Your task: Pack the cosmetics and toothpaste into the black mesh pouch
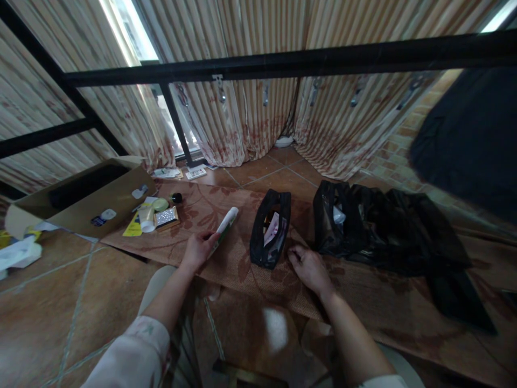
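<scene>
White and green, a slim tube (228, 217) sits in the grasp of the left hand (198, 250), which I see closed around its near end, so that the far end sticks out past the fingers. From there I read the relation that matters most to me: the open black pouch (257, 235) rests on the tabletop (236, 269) to the right of the tube, apart from it and between the two hands. Its long axis runs almost straight away from the body, while the tube's axis slants away and to the right, so by my judgement the two are some way off parallel. The right hand (310, 268) is the nearer one to the pouch, just beside its near right side; its fingers are curled narrow, and I cannot tell whether they touch the pouch or pinch anything. Inside the pouch's mouth I make out a pink packet (272, 228). The pouch's left wall stands between the tube and that mouth, and on the far side a row of black bags (367, 231) hems in the right hand. Well off to the left I have a cardboard box (121, 200), with a cream tube (146, 220), a glittery case (166, 217) and a small dark jar (176, 198) near it.
</scene>
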{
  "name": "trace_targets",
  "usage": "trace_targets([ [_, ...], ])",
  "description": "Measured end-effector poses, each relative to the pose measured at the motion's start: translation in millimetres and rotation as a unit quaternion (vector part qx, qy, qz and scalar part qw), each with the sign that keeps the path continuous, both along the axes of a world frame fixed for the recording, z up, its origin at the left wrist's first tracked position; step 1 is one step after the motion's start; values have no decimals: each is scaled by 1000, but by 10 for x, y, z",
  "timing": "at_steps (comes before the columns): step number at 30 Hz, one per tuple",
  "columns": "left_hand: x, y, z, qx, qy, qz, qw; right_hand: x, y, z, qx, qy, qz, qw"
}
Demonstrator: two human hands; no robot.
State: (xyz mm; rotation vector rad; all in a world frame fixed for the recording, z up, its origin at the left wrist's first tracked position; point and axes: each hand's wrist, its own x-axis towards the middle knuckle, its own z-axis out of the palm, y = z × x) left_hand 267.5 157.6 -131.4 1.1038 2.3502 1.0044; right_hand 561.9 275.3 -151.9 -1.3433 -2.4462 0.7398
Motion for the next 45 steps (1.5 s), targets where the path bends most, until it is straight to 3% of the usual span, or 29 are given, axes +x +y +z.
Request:
trace_targets([
  [9, -49, 19, -8, 17, -6, -12, 1000, 1, 8, -1, 1, -4, 1, 1000],
  [21, -106, 46, 68, -17, 51, -54, 997, -1, 9, -11, -1, 2, 7, 1000],
  [37, -63, 48, 68, -55, 77, -44, 994, -7, 8, -6, 7, -18, 4, 1000],
  [45, 31, 61, 75, -41, 93, -21, 995, -7, 9, -10, 4, -11, 3, 1000],
])
